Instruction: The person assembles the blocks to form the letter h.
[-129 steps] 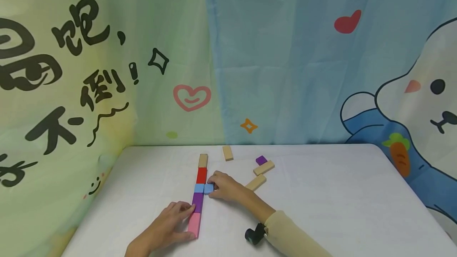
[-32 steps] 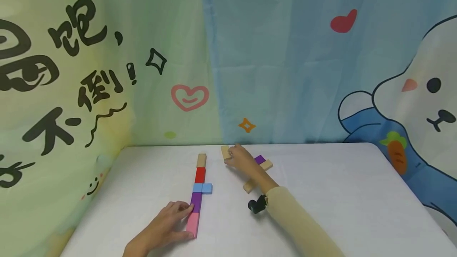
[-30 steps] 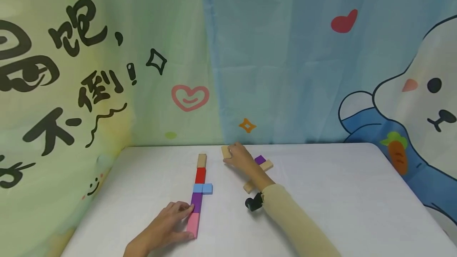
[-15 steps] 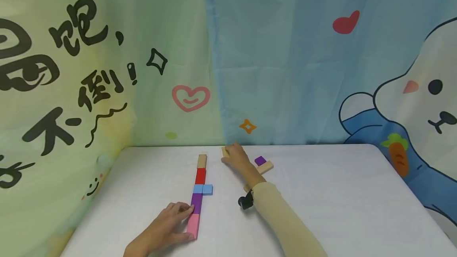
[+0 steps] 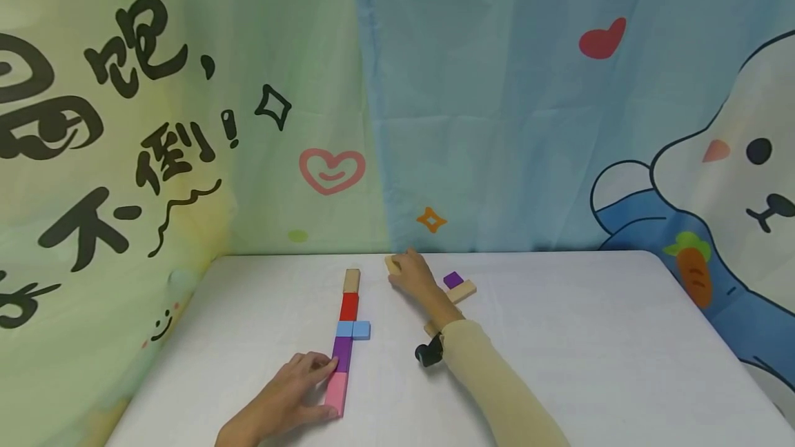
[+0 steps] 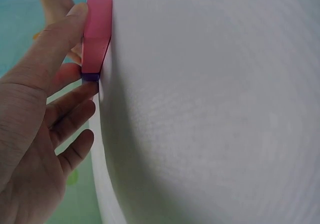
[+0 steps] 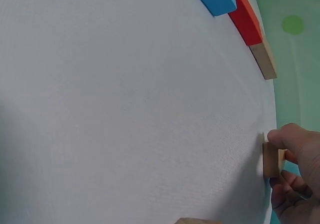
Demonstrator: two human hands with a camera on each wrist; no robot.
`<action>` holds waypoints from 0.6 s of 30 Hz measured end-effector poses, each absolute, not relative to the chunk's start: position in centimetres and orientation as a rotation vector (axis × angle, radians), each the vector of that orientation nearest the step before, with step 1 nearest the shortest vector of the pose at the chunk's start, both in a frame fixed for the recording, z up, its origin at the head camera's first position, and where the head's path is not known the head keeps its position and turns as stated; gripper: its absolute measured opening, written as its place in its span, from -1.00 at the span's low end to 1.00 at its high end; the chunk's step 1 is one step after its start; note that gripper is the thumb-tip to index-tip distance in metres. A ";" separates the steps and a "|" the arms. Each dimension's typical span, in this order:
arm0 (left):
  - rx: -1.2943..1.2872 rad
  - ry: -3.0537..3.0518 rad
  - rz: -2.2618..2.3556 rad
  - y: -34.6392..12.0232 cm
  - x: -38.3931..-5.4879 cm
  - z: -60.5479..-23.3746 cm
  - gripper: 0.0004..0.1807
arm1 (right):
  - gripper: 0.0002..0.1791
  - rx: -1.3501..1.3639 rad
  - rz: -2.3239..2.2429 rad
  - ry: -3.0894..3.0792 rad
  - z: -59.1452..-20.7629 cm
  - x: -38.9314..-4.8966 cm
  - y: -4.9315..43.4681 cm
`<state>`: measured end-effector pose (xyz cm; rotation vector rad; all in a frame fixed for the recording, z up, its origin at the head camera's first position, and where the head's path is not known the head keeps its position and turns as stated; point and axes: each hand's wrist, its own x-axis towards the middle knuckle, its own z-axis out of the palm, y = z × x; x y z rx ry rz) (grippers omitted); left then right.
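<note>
A row of blocks runs away from me on the white table: a pink block [image 5: 337, 392], a purple block [image 5: 342, 353], a light blue block [image 5: 344, 329], a red block [image 5: 349, 306] and a plain wooden block [image 5: 351, 281]. A second light blue block [image 5: 361, 330] touches the first on its right. My left hand [image 5: 289, 385] rests against the row's left side, thumb at the pink block's near end and index fingertip on the purple one. Near the back edge, my right hand [image 5: 410, 272] pinches another plain wooden block [image 7: 272, 160] between thumb and fingers.
Right of my right hand lie a small purple block [image 5: 453, 280] and a wooden block [image 5: 462, 292]. Another wooden block [image 5: 430, 328] is partly hidden under the right forearm. A printed curtain [image 5: 447, 123] hangs behind the table.
Over four seconds ago my right hand was at the second light blue block. It has let go, moved to the back and now holds a wooden block. The left hand has stayed.
</note>
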<state>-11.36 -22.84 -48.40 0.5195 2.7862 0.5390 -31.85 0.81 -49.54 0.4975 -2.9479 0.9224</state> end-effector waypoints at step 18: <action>0.514 2.796 0.544 -22.7 -11.4 -48.4 -0.10 | -0.62 0.318 0.973 -2.964 -50.1 -32.2 1.0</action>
